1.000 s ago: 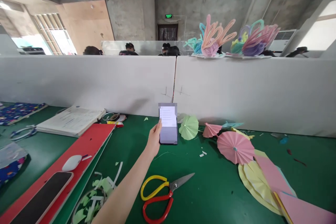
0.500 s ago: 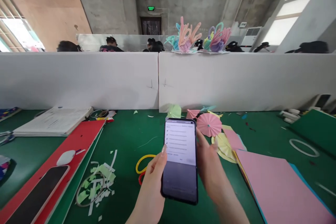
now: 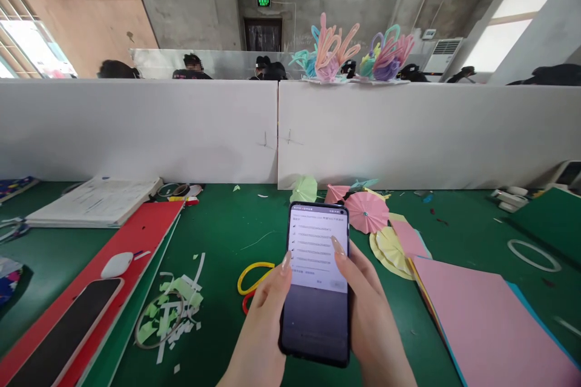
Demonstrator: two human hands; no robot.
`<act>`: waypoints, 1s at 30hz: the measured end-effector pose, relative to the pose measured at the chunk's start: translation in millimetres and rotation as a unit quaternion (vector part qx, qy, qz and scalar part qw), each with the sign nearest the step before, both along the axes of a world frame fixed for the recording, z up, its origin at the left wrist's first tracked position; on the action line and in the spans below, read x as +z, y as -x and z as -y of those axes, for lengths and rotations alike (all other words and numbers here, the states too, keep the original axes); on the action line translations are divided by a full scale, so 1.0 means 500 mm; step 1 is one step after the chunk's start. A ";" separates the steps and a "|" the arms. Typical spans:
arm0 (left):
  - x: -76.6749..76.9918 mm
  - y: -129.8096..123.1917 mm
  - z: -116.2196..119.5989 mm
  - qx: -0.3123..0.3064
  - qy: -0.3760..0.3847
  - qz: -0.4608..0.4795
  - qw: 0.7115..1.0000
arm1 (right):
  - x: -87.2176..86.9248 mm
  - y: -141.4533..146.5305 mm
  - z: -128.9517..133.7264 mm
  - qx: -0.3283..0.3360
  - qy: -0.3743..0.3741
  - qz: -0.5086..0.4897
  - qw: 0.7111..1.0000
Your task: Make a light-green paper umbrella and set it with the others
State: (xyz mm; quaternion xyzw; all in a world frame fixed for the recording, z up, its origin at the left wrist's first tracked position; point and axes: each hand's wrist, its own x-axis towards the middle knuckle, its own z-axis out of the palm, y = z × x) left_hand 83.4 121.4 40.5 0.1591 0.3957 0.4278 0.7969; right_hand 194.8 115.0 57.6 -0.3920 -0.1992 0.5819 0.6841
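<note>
A black smartphone is held upright between my two hands, its lit screen showing a list of text lines in a white box. My left hand is closed round its left edge, thumb along the side. Along the right edge my right hand grips it, with the thumb over the screen. Beside my left hand, yellow and red handle loops, seemingly of scissors, are partly hidden. Just beyond the phone lie a pink paper umbrella, a light green paper umbrella and a pleated yellow paper round.
Pink paper sheets lie at right, near a white ring. At left are a red folder, a second phone, a white earbud case and paper scraps. A white partition stands behind; people sit beyond.
My right hand has closed on the phone's right edge, and its thumb has moved left over the screen. The view has tilted down slightly.
</note>
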 end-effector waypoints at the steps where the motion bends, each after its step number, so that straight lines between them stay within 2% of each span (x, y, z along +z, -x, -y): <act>1: -0.001 0.001 -0.001 0.002 -0.001 0.002 1.000 | -0.001 0.000 0.000 0.000 0.014 0.000 1.000; 9: 0.000 -0.002 -0.008 0.001 0.004 0.026 1.000 | -0.050 -0.022 -0.020 -0.039 -0.022 0.079 0.996; 14: 0.006 -0.003 -0.009 -0.014 -0.002 0.028 1.000 | -0.022 -0.015 -0.007 0.034 -0.026 0.031 0.999; 17: 0.009 -0.003 -0.009 -0.016 -0.008 0.020 1.000 | -0.008 -0.011 -0.002 0.049 -0.002 0.019 0.999; 19: 0.011 -0.004 -0.008 -0.015 -0.005 0.013 1.000 | -0.009 -0.011 -0.003 0.050 0.001 0.023 0.999; 23: 0.015 -0.006 -0.010 -0.022 0.001 0.017 1.000 | -0.018 -0.009 -0.006 0.043 -0.037 0.020 0.998; 27: 0.015 -0.006 -0.014 -0.028 0.014 0.020 0.999 | -0.021 -0.008 -0.005 0.031 -0.031 0.012 0.999; 30: 0.015 -0.003 -0.018 -0.025 0.022 0.010 0.999 | -0.018 -0.013 0.000 0.056 -0.042 0.035 0.997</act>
